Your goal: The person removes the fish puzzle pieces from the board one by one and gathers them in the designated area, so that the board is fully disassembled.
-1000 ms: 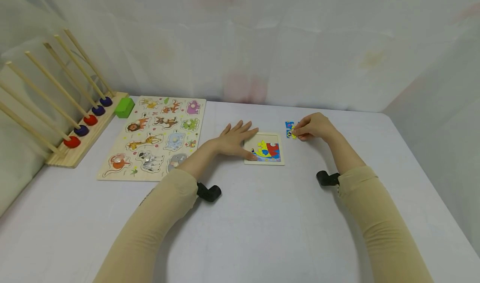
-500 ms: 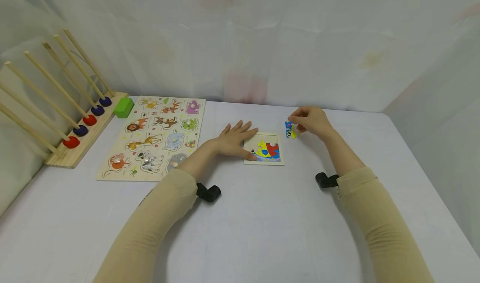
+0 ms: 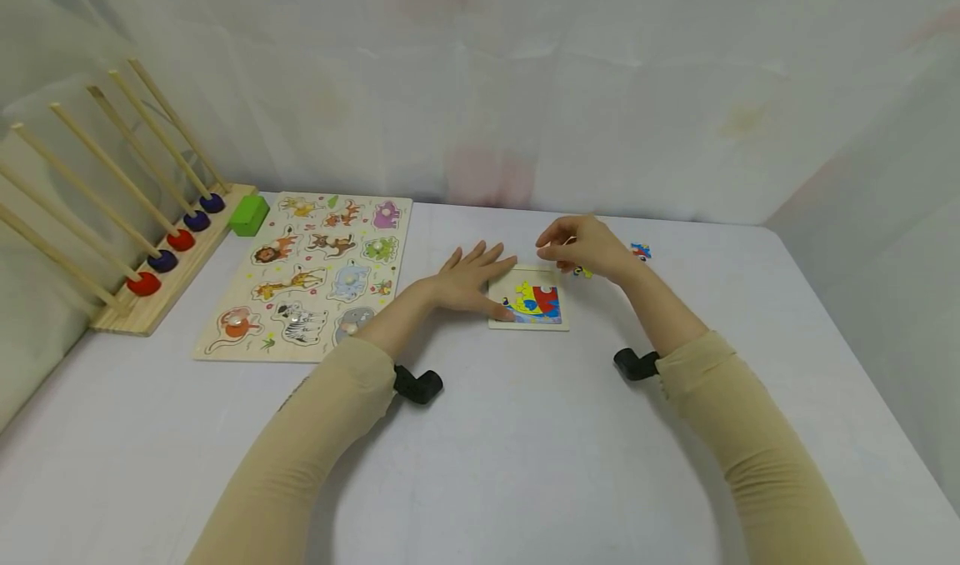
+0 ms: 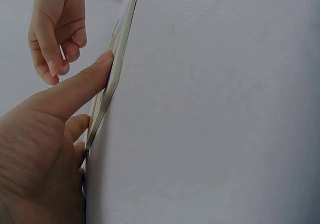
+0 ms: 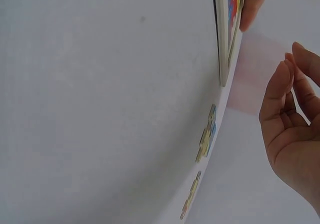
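My left hand (image 3: pixel 465 286) lies with fingers spread on the left side of a small framed jigsaw puzzle (image 3: pixel 564 307), its thumb pressing the near rim. Yellow, red and blue pieces fill part of the frame. Above the frame's far right corner hovers my right hand (image 3: pixel 588 248), thumb and fingertips bent close together. In the right wrist view no piece shows at those fingertips (image 5: pixel 283 72); whether something small is pinched there is unclear. Beneath this hand, a yellow puzzle piece (image 3: pixel 582 272) is partly covered. Another loose blue-and-red piece (image 3: pixel 640 251) lies farther right.
To the left, a wooden animal peg puzzle (image 3: pixel 322 277) lies flat. Beyond it stands a wooden rack with upright rods (image 3: pixel 142 298) and red and blue beads. A green block (image 3: pixel 249 215) sits between them. White cloth walls rise behind the table.
My right hand has moved left from the loose pieces toward the frame, uncovering the blue-and-red piece at right and covering part of the left pieces. My left hand stays put.
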`<move>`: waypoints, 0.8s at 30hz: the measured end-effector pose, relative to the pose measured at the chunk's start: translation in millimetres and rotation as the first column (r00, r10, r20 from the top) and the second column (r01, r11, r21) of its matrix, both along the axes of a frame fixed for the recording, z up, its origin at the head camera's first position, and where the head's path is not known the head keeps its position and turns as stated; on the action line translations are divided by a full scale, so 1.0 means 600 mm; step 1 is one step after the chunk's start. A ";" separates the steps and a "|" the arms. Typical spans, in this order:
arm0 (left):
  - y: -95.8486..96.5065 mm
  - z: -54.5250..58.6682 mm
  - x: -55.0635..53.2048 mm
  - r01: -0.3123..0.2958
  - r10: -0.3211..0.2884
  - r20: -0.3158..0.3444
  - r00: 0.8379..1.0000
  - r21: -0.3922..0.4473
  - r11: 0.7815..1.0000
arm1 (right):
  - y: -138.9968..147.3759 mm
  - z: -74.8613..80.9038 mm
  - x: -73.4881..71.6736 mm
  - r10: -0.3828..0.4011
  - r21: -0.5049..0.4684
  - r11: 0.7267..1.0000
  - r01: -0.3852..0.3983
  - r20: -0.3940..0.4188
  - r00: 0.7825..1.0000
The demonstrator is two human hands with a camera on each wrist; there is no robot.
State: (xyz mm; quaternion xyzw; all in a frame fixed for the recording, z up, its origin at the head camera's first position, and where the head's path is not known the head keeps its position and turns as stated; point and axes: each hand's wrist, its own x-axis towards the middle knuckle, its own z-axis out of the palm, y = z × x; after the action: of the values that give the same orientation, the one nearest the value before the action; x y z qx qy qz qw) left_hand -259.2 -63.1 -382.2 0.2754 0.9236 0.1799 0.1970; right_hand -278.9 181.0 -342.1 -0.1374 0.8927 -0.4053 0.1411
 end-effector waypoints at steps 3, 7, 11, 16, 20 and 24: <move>0.000 0.000 0.001 0.001 -0.001 -0.001 1.000 0.000 1.000 | -0.008 -0.002 0.003 0.041 0.005 0.999 -0.041 0.044 0.998; 0.000 0.000 0.001 0.005 -0.005 -0.004 1.000 0.001 1.000 | -0.015 -0.006 0.007 0.123 0.023 0.992 -0.125 0.087 0.989; 0.000 0.000 0.001 0.007 -0.007 -0.002 1.000 0.007 1.000 | -0.018 -0.009 0.012 0.204 0.038 0.977 -0.208 0.090 0.975; -0.001 0.002 0.002 0.002 -0.002 0.010 1.000 0.013 1.000 | -0.019 -0.018 0.013 0.250 0.082 0.962 -0.259 0.099 0.963; -0.001 0.004 0.003 0.002 -0.002 0.015 1.000 0.011 1.000 | -0.020 -0.024 0.012 0.272 0.110 0.953 -0.282 0.096 0.957; -0.001 0.005 0.003 0.000 0.000 0.020 1.000 0.012 1.000 | -0.021 -0.026 0.015 0.279 0.118 0.950 -0.288 0.092 0.956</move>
State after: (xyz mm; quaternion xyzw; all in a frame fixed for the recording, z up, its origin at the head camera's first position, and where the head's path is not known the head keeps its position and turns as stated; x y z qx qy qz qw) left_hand -257.1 -63.4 -379.4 0.2747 0.9205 0.1882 0.2044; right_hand -270.2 168.6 -357.6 -0.2397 0.8823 -0.3267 0.2395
